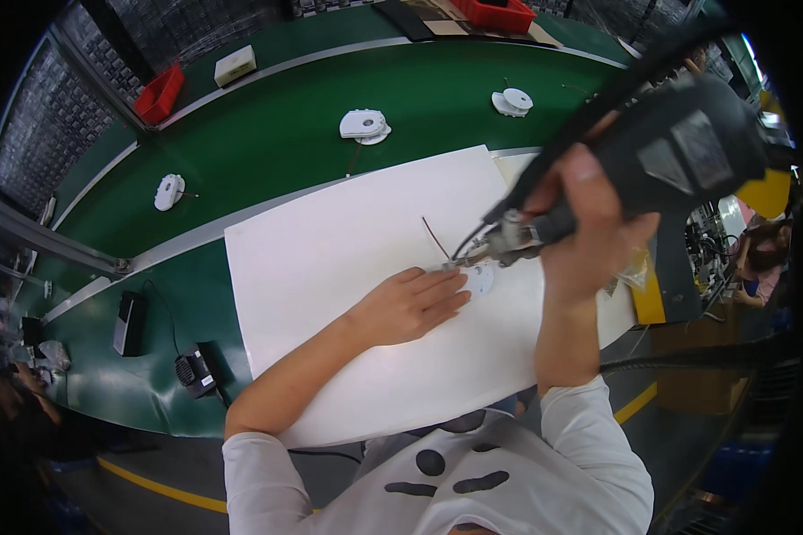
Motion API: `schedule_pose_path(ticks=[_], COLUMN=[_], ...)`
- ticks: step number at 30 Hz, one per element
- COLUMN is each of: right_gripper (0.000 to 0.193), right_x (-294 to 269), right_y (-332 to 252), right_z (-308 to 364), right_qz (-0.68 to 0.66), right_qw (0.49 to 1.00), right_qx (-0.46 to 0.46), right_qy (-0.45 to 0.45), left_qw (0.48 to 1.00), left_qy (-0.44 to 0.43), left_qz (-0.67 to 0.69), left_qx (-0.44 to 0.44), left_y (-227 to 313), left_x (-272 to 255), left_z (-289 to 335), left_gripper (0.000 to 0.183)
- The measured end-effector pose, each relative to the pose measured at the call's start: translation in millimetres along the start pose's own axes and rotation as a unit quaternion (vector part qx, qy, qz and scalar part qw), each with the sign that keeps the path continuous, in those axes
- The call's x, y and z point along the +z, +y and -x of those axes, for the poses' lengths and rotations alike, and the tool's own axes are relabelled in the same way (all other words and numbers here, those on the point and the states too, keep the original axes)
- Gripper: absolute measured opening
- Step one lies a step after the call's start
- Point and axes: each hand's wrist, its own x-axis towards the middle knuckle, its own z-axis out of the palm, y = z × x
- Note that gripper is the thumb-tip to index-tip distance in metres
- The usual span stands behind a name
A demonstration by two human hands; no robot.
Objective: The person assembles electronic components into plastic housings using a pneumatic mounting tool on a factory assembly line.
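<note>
My right hand (589,223) is wrapped round a large black power screwdriver (687,147), with a metal fitting at its front end. The tool slants down to the left, its tip over a small white plastic part (482,279). That part lies on a white board (330,241), and a thin brown wire (434,235) sticks out beyond it. My left hand (409,305) rests on the part from the left, fingers close together and holding it against the board. These fingers and the tool hide much of the part, so I cannot see exactly where the tip touches.
On the green belt beyond lie white plastic units (363,125) with wires. A red bin (159,94) and a small white box (235,66) stand at the far left. Black devices (198,369) with a cord sit left of the board. A thick black cable (580,116) crosses at right.
</note>
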Motion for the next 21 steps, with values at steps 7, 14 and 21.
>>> schedule_pose_path(ticks=[7,14,21], right_gripper=[0.035,0.017,0.022], right_x=[-51,-13,0], right_y=[-19,-30,-29], right_z=[-17,-13,-2], right_qz=[0.103,-0.004,-0.025], right_qw=[0.983,0.988,0.993], right_qx=[-0.134,-0.122,-0.092], right_qy=[0.072,0.099,0.069], left_qw=[0.975,0.93,0.949], left_qy=[-0.011,0.069,0.05], left_qz=[-0.161,-0.216,-0.205], left_qx=[-0.15,-0.288,-0.236], left_y=[-85,-139,-220], left_x=[-58,-51,-27], left_z=[52,28,-14], left_gripper=[0.042,0.069,0.043])
